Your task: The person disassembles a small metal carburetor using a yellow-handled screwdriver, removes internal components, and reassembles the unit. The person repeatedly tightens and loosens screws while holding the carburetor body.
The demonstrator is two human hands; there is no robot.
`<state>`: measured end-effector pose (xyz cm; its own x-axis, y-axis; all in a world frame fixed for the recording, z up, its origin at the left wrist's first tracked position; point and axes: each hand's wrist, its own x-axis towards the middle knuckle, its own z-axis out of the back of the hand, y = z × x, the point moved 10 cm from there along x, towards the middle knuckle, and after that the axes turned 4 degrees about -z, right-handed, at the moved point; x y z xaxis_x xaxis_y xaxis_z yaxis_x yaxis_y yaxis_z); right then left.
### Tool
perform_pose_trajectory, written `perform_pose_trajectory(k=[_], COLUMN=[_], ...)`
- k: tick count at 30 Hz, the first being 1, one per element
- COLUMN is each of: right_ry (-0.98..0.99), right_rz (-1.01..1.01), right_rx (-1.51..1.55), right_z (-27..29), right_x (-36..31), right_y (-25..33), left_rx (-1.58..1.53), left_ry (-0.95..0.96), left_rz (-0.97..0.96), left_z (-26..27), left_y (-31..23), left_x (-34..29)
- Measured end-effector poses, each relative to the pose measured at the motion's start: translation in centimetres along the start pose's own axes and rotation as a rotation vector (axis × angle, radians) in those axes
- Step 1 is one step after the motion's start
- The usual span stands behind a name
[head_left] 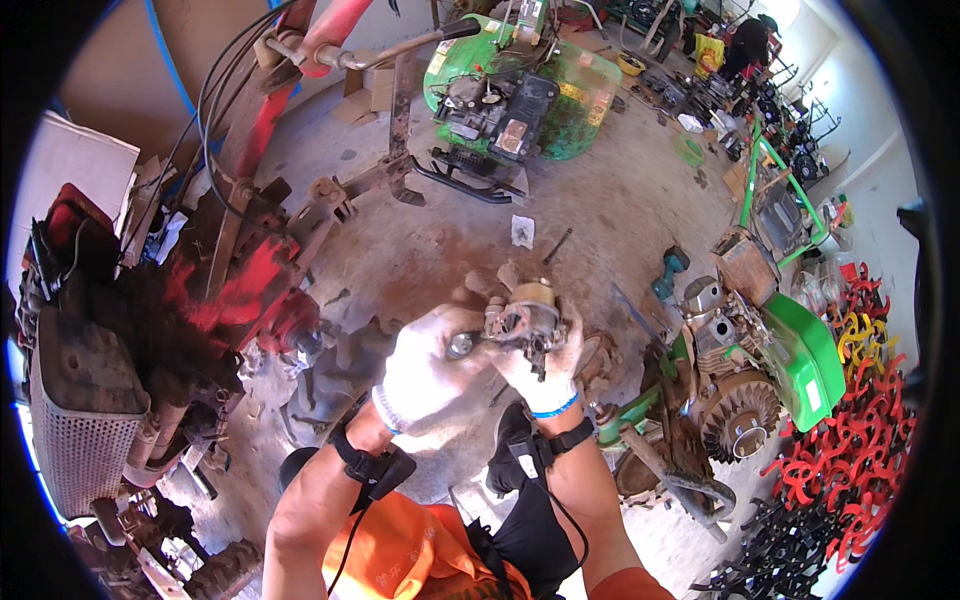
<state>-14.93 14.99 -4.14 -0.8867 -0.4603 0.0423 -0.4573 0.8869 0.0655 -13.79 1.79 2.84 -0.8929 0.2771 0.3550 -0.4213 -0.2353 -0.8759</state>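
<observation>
A metal engine part point(530, 316) is up in front of the person, over the concrete floor point(640, 190), with the gloved right hand point(545, 375) gripping it from below and behind. The gloved left hand point(425, 360) is just beside it, fingers curled in and apparently pinching a small round piece point(460, 345); whether that hand also touches the engine part, I cannot tell. The part should be fairly light but dense for its size, stiff all over, and perhaps slick if oily; its small jutting bits look the likeliest to bend or snap. The solid body under the tan, rounded top seems the best place to hold it. Further out, lettering runs across the orange clothing point(400, 545) below the hands, broken up by folds. A white slip point(522, 231) on the floor carries dark marks too small to read. The green machine point(585, 95) ahead has yellowish and white stickers, and to the right a white label point(812, 395) sits on a green cover point(800, 345) beside an engine point(720, 345), its print likewise too small.
</observation>
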Motion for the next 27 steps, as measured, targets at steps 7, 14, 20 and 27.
perform_pose_trajectory(k=[7,14,20,27], right_ry=[-0.104,-0.062,-0.101,-0.219], right_rz=[-0.026,-0.033,-0.031,-0.115], right_rx=[-0.734,-0.932,-0.996,-1.014], right_z=[1.3,0.3,-1.4,-1.2], right_x=[-1.2,-1.3,-1.2,-1.7], right_y=[1.5,0.9,0.5,0.5], left_rx=[0.141,0.087,0.074,0.11], left_ry=[0.047,0.132,0.12,0.185], left_rz=[-0.125,0.005,-0.011,0.012], left_z=[2.5,3.0,3.0,2.4], left_y=[-0.1,2.2,2.1,2.0], left_x=[0.2,0.0,0.3,0.3])
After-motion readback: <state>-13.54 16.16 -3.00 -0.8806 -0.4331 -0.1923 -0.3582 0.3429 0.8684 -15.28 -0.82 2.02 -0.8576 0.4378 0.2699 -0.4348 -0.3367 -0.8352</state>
